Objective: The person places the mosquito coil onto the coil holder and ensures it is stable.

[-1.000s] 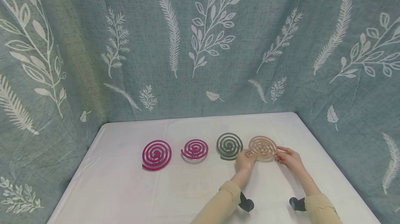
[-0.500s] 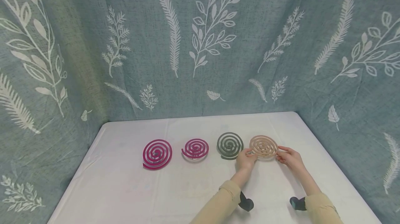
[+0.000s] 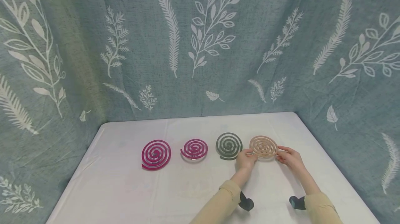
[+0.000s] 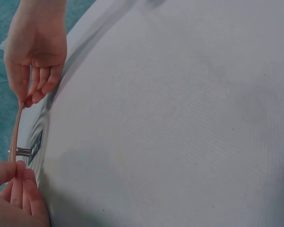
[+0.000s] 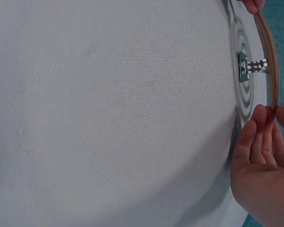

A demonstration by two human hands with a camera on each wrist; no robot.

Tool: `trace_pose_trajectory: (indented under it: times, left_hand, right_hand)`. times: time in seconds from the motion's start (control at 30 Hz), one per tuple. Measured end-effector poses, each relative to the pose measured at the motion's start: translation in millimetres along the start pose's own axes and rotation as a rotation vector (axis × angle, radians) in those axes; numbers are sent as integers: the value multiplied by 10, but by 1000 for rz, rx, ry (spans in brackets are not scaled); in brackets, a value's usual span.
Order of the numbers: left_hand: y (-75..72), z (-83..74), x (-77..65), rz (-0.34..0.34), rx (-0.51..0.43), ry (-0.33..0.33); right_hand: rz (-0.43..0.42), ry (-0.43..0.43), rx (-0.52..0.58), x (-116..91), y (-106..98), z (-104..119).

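Note:
A tan mosquito coil (image 3: pixel 263 146) lies nearly level at the right end of a row of coils, pinched at its rim by both hands. My left hand (image 3: pixel 246 160) grips its near left edge between thumb and fingers. From the right side my right hand (image 3: pixel 290 158) pinches the opposite edge. Both wrist views show the coil edge-on, raised over the table, with a small metal stand (image 5: pixel 250 66) under its middle. Close to the left hand's knuckles lies a dark green coil (image 3: pixel 229 146).
Farther left are two magenta coils, a smaller one (image 3: pixel 194 149) and a larger one (image 3: pixel 156 155). All of them are on a white-covered table (image 3: pixel 175 196). A patterned blue-grey curtain (image 3: pixel 187 60) closes off the back and both sides.
The head view shifts very slightly. Both hands keep their hold on the tan coil, and the coils stay where they were.

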State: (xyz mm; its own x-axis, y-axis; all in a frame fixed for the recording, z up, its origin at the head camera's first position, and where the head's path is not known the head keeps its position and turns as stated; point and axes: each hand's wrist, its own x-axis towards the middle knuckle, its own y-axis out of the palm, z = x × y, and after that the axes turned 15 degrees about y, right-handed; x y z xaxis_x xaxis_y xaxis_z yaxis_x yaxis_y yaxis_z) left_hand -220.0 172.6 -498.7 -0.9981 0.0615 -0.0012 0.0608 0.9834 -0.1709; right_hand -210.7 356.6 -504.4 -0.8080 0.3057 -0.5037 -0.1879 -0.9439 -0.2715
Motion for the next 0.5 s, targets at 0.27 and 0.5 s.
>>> trace_pose_trajectory:
  times: [0.27, 0.5]
  left_hand:
    - [5, -15, 6, -7, -16, 7]
    - [8, -3, -3, 7, -10, 15]
  right_hand:
    - [-12, 25, -23, -4, 8, -3]
    - [-13, 24, -26, 0, -1, -9]
